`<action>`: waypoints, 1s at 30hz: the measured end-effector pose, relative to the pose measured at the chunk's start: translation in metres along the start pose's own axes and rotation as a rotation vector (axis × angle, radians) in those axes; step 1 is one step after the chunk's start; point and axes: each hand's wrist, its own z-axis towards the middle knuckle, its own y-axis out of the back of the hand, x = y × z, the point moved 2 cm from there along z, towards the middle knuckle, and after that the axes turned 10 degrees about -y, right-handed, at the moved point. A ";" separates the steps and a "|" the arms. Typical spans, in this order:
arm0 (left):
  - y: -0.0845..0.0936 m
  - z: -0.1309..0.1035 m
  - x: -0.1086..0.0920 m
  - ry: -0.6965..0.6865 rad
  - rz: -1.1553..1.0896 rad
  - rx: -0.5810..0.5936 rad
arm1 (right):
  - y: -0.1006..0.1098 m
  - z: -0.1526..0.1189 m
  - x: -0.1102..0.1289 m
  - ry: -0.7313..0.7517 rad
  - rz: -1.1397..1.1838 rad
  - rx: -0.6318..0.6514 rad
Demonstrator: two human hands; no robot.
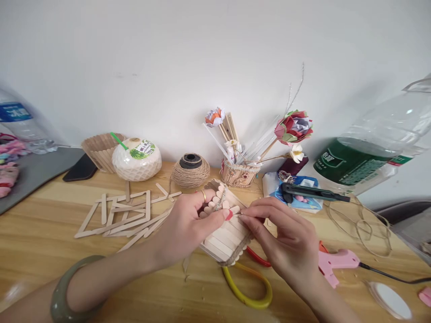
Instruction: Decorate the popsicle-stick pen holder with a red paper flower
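My left hand [202,217] grips a small craft-stick container [220,242], with fingers inside its scalloped rim and the thumb on its outer wall. Twine trim runs along two edges of this tilted container. A short round-ended stick piece [235,209] lies against the wall, beside a small red patch at my left thumb tip. My right hand [283,233] is closed in a pinch at the end of that piece; what lies between the fingertips is too small to make out. Below the container, scissors [247,294] with yellow and red handles lie on the wooden table [141,287].
Loose craft sticks [124,217] spread on the left, before a white coconut [136,159] and a twine spool [191,170]. A decorated holder [239,174] with paper flowers stands behind. A pink glue gun [338,264], loose twine [363,224] and a large bottle [357,157] are right.
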 end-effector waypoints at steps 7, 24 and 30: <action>0.000 0.003 -0.004 0.024 -0.095 -0.018 | 0.003 0.002 -0.003 -0.065 0.098 -0.031; -0.004 -0.002 -0.005 -0.087 0.256 -0.042 | 0.009 0.005 0.007 -0.162 0.003 0.111; -0.005 -0.003 -0.006 -0.102 0.291 -0.058 | 0.006 0.004 0.008 -0.179 0.007 0.137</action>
